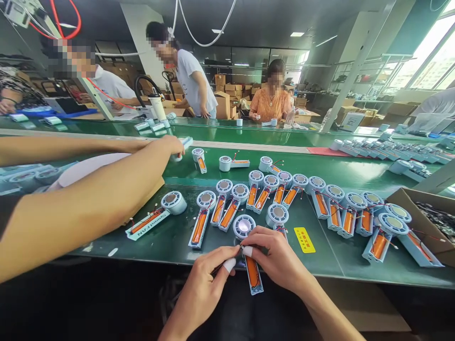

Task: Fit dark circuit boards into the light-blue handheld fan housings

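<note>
An opened handheld fan (pixel 253 278) lies at the bench's front edge, its round head on the bench and its handle jutting towards me, with an orange battery inside. Over the joint of head and handle, my left hand (pixel 212 280) and my right hand (pixel 275 258) meet fingertip to fingertip. Both are closed in a pinch on thin dark wires, mostly hidden by the fingers. White covers sit on both thumbs. Close behind my right hand lies another opened fan (pixel 277 216); a similar fan (pixel 202 215) is to the left.
Several opened fans (pixel 350 215) with loose wires spread rightwards. A cardboard box (pixel 408 196) of small dark parts stands right, and a yellow label (pixel 304 240) sticks to the bench. A co-worker's arm (pixel 106 208) reaches across from the left to the green conveyor (pixel 320 163). People work opposite.
</note>
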Demonstrator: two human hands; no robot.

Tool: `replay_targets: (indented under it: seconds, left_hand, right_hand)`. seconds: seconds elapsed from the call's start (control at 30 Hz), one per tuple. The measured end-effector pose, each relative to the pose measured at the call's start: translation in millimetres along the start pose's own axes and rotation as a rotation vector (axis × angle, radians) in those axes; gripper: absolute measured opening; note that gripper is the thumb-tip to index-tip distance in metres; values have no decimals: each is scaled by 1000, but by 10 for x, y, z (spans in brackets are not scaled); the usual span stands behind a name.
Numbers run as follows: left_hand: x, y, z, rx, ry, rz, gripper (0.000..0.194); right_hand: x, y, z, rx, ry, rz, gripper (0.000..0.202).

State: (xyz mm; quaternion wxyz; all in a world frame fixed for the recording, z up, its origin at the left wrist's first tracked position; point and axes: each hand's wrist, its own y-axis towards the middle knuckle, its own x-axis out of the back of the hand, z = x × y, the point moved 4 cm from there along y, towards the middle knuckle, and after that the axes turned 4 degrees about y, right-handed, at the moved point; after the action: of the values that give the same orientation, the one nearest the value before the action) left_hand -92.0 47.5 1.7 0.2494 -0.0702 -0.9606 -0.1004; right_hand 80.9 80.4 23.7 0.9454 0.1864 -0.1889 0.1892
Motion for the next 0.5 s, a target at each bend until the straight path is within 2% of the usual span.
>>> replay_targets:
  seconds: [0.27, 0.4, 0.5]
  left_hand:
    - [6, 18, 17, 3, -15, 23, 29]
    - [-4, 42, 31, 108, -100, 7, 30]
    - [1, 63, 34, 186, -168, -21, 34]
  right_hand:
    - [-13, 10, -36, -50, 26, -4, 19]
    - [-9, 37, -32, -47, 26, -11, 20]
    - [11, 59, -1, -48, 51, 39, 23]
